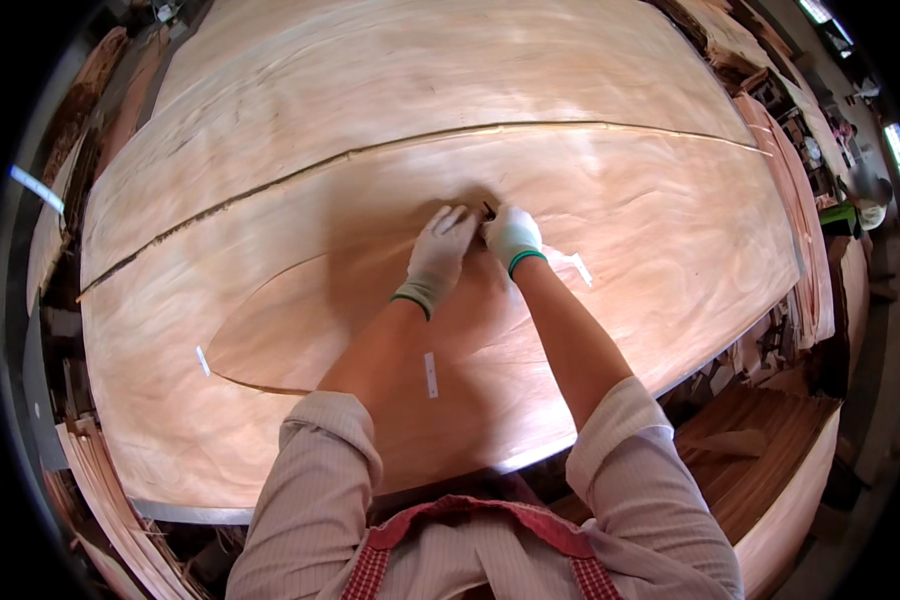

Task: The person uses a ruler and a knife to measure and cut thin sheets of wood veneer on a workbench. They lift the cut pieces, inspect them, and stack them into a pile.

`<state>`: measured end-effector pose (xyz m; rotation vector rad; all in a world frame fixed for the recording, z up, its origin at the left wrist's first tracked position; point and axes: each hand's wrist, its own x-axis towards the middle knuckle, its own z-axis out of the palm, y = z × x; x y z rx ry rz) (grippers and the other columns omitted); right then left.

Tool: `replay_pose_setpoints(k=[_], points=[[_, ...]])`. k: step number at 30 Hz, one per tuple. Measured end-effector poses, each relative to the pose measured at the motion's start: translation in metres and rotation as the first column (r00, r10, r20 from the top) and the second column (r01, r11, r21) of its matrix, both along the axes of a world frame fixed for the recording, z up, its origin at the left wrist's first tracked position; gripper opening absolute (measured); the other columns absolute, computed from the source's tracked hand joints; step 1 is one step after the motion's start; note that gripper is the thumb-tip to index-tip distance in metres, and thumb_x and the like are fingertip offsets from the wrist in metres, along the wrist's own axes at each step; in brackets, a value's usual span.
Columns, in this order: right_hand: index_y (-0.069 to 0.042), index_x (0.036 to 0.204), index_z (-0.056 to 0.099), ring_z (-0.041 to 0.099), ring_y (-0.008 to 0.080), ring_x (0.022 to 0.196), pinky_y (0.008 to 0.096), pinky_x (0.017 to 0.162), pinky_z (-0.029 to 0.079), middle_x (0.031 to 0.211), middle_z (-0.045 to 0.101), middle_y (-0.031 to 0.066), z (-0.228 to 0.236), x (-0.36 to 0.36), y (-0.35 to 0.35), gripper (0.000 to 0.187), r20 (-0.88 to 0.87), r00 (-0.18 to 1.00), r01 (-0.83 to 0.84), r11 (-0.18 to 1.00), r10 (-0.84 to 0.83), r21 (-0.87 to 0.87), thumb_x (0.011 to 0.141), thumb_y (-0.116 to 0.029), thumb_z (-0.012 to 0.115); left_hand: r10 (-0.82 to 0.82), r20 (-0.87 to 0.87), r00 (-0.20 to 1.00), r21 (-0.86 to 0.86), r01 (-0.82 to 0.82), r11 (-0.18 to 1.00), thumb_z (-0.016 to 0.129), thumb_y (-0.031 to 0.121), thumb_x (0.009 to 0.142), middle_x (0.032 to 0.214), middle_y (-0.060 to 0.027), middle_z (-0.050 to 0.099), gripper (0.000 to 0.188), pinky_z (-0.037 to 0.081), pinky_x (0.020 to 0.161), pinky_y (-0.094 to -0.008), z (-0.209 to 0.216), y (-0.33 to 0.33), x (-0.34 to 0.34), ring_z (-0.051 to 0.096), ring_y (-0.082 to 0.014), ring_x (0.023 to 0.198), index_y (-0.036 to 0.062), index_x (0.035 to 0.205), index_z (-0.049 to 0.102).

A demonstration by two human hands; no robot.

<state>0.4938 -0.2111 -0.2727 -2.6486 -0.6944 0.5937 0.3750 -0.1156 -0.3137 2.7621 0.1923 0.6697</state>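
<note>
Head view: your L hand (442, 247) rests fingers-out on the veneer sheet (670, 225), well in from the bench (195, 515) near edge, nothing grasped; R hand (513, 232) pinches a small dark tool (488, 210) alongside. Poss. slip nicks your L; pressing too hard prob. tears thin veneer.

I have the wood sheet (690, 270) across the middle of my feed, a long stick (348, 156) lying on it beyond the left hand (438, 252) and right hand (513, 231). One short strip (202, 360) lies far left, another (431, 375) between the forearms (580, 335), a third (581, 269) right of the right hand.
</note>
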Motion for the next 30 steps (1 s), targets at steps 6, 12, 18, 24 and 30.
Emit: replay_pose_setpoints(k=[6,12,18,24,30], points=[[-0.001,0.096,0.067,0.063,0.0387,0.094,0.0444,0.079,0.052,0.095,0.065,0.0267,-0.018,-0.023,-0.041,0.035,0.022,0.986,0.157,0.969,-0.164,0.188,0.082,-0.033,0.067,0.036,-0.374,0.927,0.430,0.139,0.892,0.041,0.015,0.091,0.140,-0.0127,0.047,0.048,0.019,0.116,-0.0413,0.015,-0.027,-0.004,0.040,-0.0297,0.133,0.0071,0.137,0.044],[0.001,0.107,0.058,0.053,0.0101,0.067,0.0257,0.056,0.044,0.082,0.063,0.0046,0.018,-0.089,-0.097,0.019,-0.490,0.851,0.477,0.666,-0.188,0.574,0.095,-0.011,0.051,0.015,-0.265,0.964,0.078,0.006,0.997,0.052,0.020,0.087,0.133,-0.0133,0.053,0.045,0.022,0.114,-0.0479,0.033,-0.016,-0.012,0.042,-0.0312,0.130,0.0070,0.131,0.050],[0.000,0.092,0.059,0.055,0.0109,0.059,0.0252,0.053,0.043,0.070,0.061,0.0049,0.046,-0.145,-0.061,0.026,-0.424,0.905,0.223,0.884,-0.031,0.411,0.088,-0.025,0.067,0.542,-0.207,0.814,0.134,-0.525,0.840,0.058,0.038,0.087,0.144,-0.0119,0.040,0.065,0.016,0.115,-0.0490,0.022,0.064,-0.179,0.031,-0.0315,0.137,0.0068,0.141,0.038],[0.002,0.090,0.057,0.060,0.0274,0.067,0.0385,0.065,0.048,0.074,0.062,0.0150,0.022,-0.209,0.122,0.029,-0.335,0.904,-0.073,0.868,0.265,0.491,0.088,-0.026,0.066,0.574,-0.155,0.804,-0.047,-0.586,0.809,0.058,0.022,0.087,0.140,-0.0127,0.045,0.055,0.023,0.113,-0.0462,0.016,0.142,-0.243,0.034,-0.0316,0.135,0.0046,0.136,0.041],[-0.003,0.093,0.066,0.063,0.0396,0.092,0.0478,0.080,0.051,0.095,0.066,0.0231,0.012,-0.204,0.200,0.028,0.017,0.963,-0.269,0.962,0.270,-0.047,0.081,-0.028,0.065,0.273,-0.268,0.924,0.056,-0.268,0.962,0.048,0.006,0.087,0.142,-0.0122,0.044,0.050,0.028,0.113,-0.0410,0.000,0.155,-0.229,0.037,-0.0267,0.134,0.0058,0.136,0.042]])
